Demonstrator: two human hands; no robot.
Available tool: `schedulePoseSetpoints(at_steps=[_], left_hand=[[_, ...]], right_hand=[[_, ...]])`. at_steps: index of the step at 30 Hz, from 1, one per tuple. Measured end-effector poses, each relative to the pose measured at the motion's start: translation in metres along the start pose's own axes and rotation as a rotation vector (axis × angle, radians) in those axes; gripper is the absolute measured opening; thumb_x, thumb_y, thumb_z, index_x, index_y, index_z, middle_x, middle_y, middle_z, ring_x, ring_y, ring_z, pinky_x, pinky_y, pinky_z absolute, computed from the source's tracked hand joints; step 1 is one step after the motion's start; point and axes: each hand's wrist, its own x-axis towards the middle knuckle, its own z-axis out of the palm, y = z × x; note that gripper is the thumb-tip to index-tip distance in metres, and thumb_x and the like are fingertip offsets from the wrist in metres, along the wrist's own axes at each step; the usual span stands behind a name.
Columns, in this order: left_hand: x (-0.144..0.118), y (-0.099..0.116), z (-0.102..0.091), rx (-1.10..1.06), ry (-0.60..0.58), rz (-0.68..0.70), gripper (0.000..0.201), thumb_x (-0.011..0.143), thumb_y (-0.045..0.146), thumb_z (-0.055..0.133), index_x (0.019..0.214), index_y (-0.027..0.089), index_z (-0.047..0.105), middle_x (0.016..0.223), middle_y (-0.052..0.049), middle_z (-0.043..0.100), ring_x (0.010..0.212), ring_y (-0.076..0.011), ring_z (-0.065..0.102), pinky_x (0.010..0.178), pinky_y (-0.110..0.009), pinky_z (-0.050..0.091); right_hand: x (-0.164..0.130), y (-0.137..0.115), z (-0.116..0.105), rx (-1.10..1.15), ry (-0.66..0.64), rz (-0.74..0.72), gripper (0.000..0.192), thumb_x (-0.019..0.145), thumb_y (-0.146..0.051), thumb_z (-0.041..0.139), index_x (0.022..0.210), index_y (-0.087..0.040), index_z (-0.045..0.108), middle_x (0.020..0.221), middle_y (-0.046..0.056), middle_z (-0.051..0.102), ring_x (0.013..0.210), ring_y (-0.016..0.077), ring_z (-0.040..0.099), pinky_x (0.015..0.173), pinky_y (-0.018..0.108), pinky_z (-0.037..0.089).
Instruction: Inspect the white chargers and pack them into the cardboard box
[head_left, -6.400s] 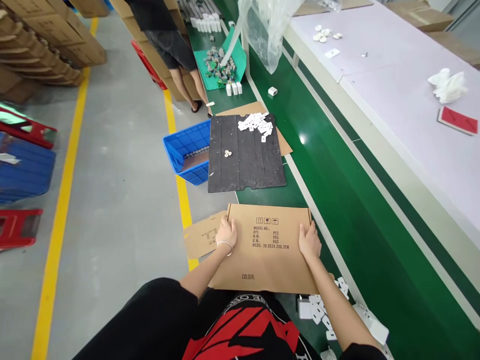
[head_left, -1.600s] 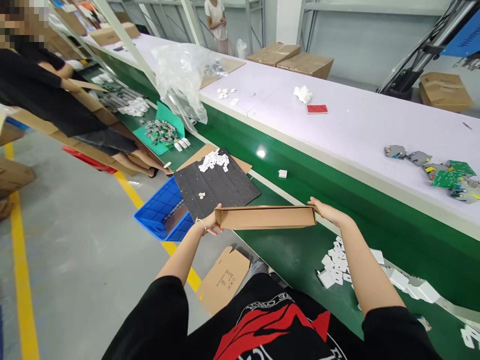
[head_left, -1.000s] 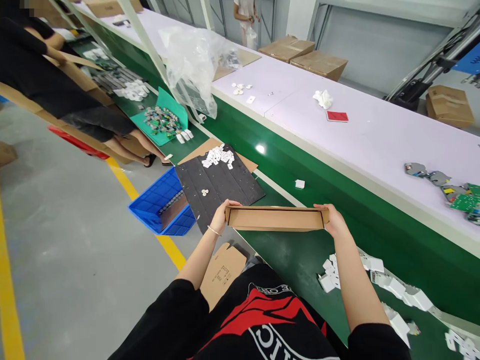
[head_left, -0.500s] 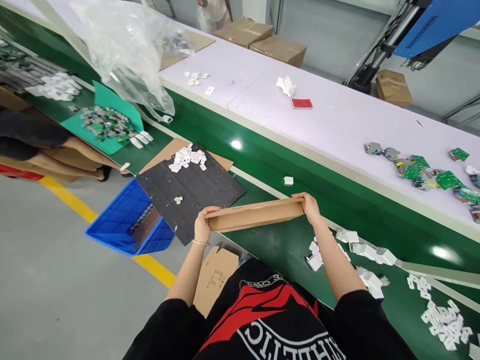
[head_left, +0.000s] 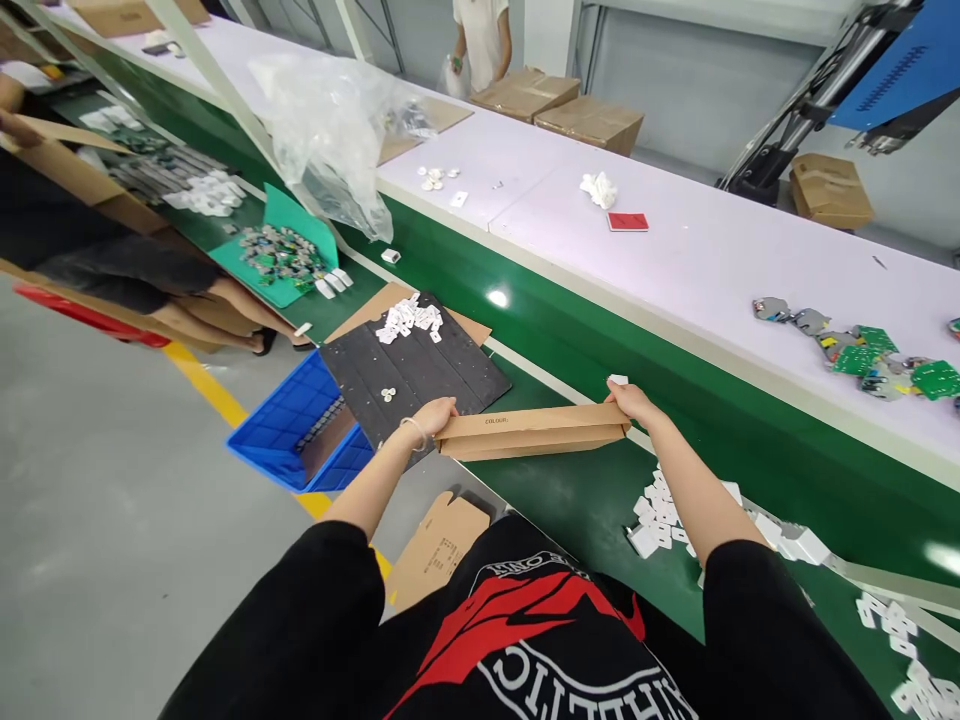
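Observation:
A long brown cardboard box point(head_left: 534, 434), with the printed word "COLOUR:" on its upper face, spans the space between my hands over the green bench. My left hand point(head_left: 433, 418) grips its left end, fingers closed at the corner. At the opposite end my right hand point(head_left: 628, 400) is closed on the box's upper corner. A small white plastic piece point(head_left: 617, 380) shows just beyond the right hand. Left of the box lies a black board point(head_left: 420, 365), bearing a heap of white plastic pieces point(head_left: 409, 318) and a few small round ones point(head_left: 388, 394).
A blue crate point(head_left: 285, 430) stands on the floor below the black board. White parts point(head_left: 660, 515) lie near my right forearm. Behind the bench runs a raised white shelf point(head_left: 540, 210) with circuit boards point(head_left: 862, 350). Another person point(head_left: 97, 240) stands at the left.
The view has swung left, so the bench items appear further right. Both hands still hold the box, whose printed side has tilted more toward me.

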Motion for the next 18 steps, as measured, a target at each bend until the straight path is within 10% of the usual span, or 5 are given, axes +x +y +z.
schedulePoseSetpoints(at_steps=[10,18], left_hand=[[-0.038,-0.001,0.028,0.129,0.178,-0.08,0.038,0.109,0.035,0.043,0.077,0.023,0.058,0.091,-0.008,0.069,0.104,-0.0287,0.066,0.093,-0.036,0.046],[-0.051,-0.012,0.039,-0.236,0.192,-0.199,0.032,0.107,0.046,0.046,0.103,0.023,0.066,0.122,-0.011,0.072,0.13,-0.0302,0.061,0.102,-0.034,0.049]], right_hand=[[-0.007,0.022,0.028,-0.076,0.145,-0.05,0.034,0.107,-0.051,0.06,0.102,-0.018,0.07,0.111,0.006,0.071,0.103,0.0217,0.066,0.097,0.043,0.054],[-0.022,0.055,0.04,0.268,0.182,0.109,0.041,0.103,-0.058,0.057,0.118,-0.02,0.066,0.124,0.009,0.068,0.111,0.0262,0.064,0.101,0.046,0.051]])
